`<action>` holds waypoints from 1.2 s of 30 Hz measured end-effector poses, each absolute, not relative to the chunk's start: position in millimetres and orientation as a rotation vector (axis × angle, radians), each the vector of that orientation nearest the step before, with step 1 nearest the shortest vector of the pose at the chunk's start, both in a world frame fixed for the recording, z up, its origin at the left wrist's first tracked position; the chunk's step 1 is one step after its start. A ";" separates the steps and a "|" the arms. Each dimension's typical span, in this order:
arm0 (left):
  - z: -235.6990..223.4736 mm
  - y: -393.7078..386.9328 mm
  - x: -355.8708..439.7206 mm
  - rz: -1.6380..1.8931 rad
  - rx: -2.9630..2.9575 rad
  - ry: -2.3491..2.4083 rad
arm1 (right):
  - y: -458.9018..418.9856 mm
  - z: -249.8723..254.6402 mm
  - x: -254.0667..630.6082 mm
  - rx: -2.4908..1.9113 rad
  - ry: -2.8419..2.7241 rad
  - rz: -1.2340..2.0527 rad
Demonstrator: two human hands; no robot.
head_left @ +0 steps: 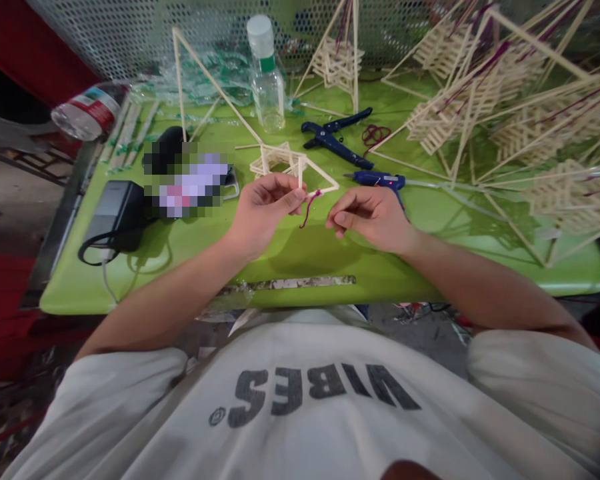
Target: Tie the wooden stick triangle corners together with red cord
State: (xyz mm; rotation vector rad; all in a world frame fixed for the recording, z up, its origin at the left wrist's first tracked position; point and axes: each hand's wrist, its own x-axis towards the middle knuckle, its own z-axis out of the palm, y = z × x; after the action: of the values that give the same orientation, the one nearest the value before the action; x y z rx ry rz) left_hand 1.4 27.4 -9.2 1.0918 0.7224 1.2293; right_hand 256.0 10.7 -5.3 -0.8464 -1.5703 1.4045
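My left hand [265, 210] pinches a small frame of thin wooden sticks [323, 175] between thumb and fingertips. A short purple string [306, 212] is tied around one stick and its loose end hangs down. Just right of the string, my right hand [370, 217] has its fingers curled and thumb against them; anything in that pinch is too small to make out. Behind my left hand lies a stacked stick piece [276, 157], partly hidden. A blue glue gun [377, 180] rests on the green table [300, 250] just beyond my right hand.
Dark blue cutters [330, 137] and coiled purple string [376, 135] lie farther back, near a clear bottle [267, 80]. Several stick structures [510, 100] crowd the right side. On the left are a black charger-like box [115, 213], a blurred-out object [193, 187] and a tipped bottle [87, 113].
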 end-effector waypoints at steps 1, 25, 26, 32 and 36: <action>-9.7 27.2 2.0 1.238 1.102 0.733 | 10.5 -5.8 255.9 -0.858 -1.557 1.392; 42.2 59.3 -44.1 1.529 1.073 0.616 | 31.3 -45.5 250.8 -0.885 -2.305 0.476; 45.1 61.3 -47.5 1.533 1.080 0.617 | 30.8 -45.6 250.1 -0.894 -2.300 0.470; 57.2 81.0 -70.6 1.486 1.285 0.565 | 11.5 -33.0 239.4 -0.924 -2.439 0.380; 83.8 77.4 -82.7 1.655 1.452 0.394 | 12.2 -26.6 212.8 -0.854 -2.502 0.416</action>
State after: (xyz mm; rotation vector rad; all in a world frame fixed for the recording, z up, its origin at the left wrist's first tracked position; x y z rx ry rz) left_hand -82.7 77.4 83.8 1.4516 0.3940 1.6548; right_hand 212.8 12.2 -26.6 -0.8538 -2.5025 0.4163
